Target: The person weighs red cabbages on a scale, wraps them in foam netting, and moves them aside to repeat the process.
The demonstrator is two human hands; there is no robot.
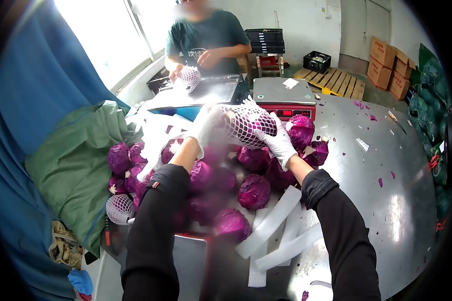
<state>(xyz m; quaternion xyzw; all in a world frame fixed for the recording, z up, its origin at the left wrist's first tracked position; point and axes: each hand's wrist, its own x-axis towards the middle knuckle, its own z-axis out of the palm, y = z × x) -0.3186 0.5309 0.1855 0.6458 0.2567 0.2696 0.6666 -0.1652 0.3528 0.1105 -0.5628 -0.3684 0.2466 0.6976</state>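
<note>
Both my hands wear white gloves and hold a purple cabbage in a white foam net [251, 125] above the cabbage pile. My left hand [206, 125] grips the net's left end and is partly blurred. Against the net's right side, my right hand [278, 143] has its fingers wrapped round it. Loose purple cabbages [254, 191] lie beneath and around my hands. Several flat white foam net sleeves [273, 226] lie crossed on the metal table near my right forearm. Another netted cabbage [120, 209] rests at the pile's left edge.
A scale [284, 95] with a red display stands behind the pile. Across from me, a person [206, 45] holds another netted cabbage [188, 79]. A green sack [75, 160] lies at left. Leaf scraps dot the metal table [386, 160] at right. A second scale plate [188, 266] is near me.
</note>
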